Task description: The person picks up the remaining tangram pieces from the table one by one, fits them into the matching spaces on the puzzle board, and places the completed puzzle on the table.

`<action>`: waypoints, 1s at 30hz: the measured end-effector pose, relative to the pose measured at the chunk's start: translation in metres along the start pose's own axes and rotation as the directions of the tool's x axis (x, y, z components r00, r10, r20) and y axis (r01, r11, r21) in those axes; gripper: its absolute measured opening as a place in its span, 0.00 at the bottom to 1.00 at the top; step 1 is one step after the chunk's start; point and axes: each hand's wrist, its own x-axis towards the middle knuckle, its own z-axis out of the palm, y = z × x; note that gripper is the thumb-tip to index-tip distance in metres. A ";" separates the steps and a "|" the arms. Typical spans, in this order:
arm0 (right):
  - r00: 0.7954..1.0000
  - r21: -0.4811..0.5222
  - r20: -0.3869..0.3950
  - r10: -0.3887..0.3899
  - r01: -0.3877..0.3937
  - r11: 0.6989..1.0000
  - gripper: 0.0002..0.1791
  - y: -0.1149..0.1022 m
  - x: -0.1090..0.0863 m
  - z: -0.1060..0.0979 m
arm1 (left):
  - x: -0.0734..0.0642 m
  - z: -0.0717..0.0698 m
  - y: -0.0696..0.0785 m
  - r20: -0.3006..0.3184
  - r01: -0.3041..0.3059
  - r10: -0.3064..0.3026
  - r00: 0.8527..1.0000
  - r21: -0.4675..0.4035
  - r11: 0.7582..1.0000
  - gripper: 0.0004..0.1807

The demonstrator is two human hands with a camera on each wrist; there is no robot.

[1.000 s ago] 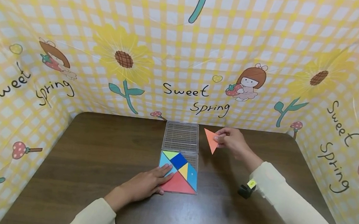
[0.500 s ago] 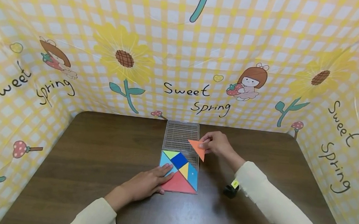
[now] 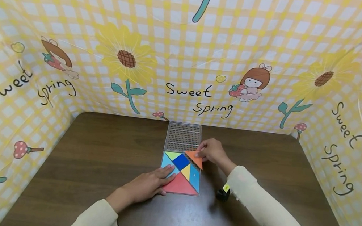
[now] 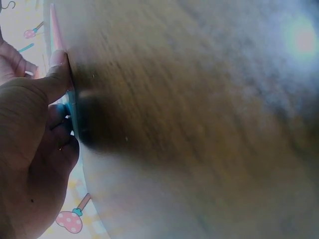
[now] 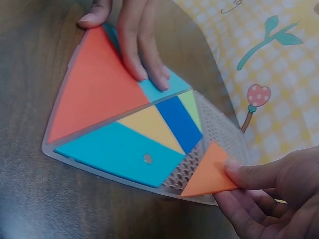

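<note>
My right hand (image 3: 212,151) pinches an orange triangle tangram piece (image 5: 210,172) between thumb and fingers. The piece is held over the uncovered corner of the clear plastic case (image 5: 94,174), tilted in the right wrist view. Inside lie a large red triangle (image 5: 94,84), a light blue triangle (image 5: 172,83), a blue square (image 5: 179,124), a yellow triangle (image 5: 149,127), a green triangle (image 5: 190,107) and a blue parallelogram (image 5: 119,154) with a small round mark. My left hand (image 3: 148,184) rests on the case's left side, fingertips on the light blue triangle, thumb by the near edge.
The case's dotted lid (image 3: 183,137) lies opened flat at the far side, close to the yellow checked cloth (image 3: 149,99) that hangs around the wooden table (image 3: 109,139). A black wrist camera (image 3: 223,194) hangs below the right sleeve.
My right hand has carried the orange triangle left and nearer, from beside the lid to over the case's uncovered corner. My left hand has stayed where it was.
</note>
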 end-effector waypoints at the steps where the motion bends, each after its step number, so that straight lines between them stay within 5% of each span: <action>1: 1.000 -0.007 -0.002 0.001 -0.001 1.000 0.06 0.001 0.000 0.002 | 0.000 0.000 0.000 0.002 0.003 -0.003 1.000 0.000 1.000 0.36; 18: 0.996 -0.056 -0.073 -0.054 0.050 0.997 0.07 0.011 0.000 0.019 | 0.001 -0.001 0.000 0.003 0.006 -0.006 1.000 -0.022 1.000 0.36; 30: 0.984 -0.208 -0.153 -0.090 0.057 0.977 0.10 0.007 -0.002 0.026 | 0.000 0.000 0.000 -0.005 0.000 0.000 1.000 -0.010 1.000 0.36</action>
